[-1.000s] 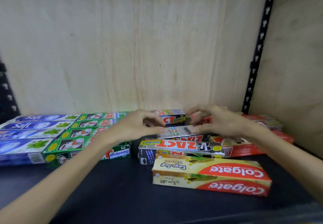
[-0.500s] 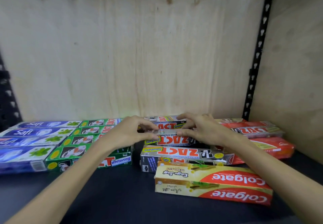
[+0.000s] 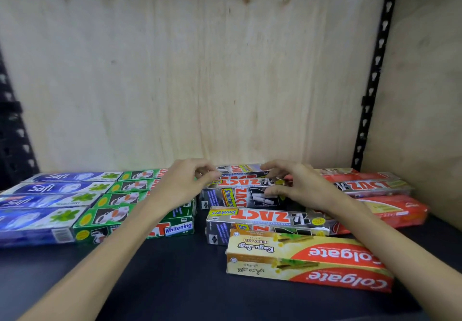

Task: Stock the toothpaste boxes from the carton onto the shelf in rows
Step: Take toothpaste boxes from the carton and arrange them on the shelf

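Observation:
A silver ZACT toothpaste box (image 3: 237,183) lies on top of the middle stack of silver ZACT boxes (image 3: 265,218) on the dark shelf (image 3: 162,275). My left hand (image 3: 185,183) hovers at its left end with loosely curled fingers and holds nothing. At the right end my right hand (image 3: 297,185) has its fingers spread just over the box; its thumb is close to the box below. A yellow-and-red Colgate box (image 3: 307,263) lies in front of the stack, nearest to me. The carton is not in view.
Blue Safi boxes (image 3: 50,200) fill the far left in rows, with green ZACT whitening boxes (image 3: 125,208) beside them. Red ZACT boxes (image 3: 375,188) lie at the right, near the plywood side wall. A plywood back panel (image 3: 200,70) closes the shelf behind.
Both hands carried the silver ZACT box down onto the middle stack. They have now let go of it and lifted slightly off its ends.

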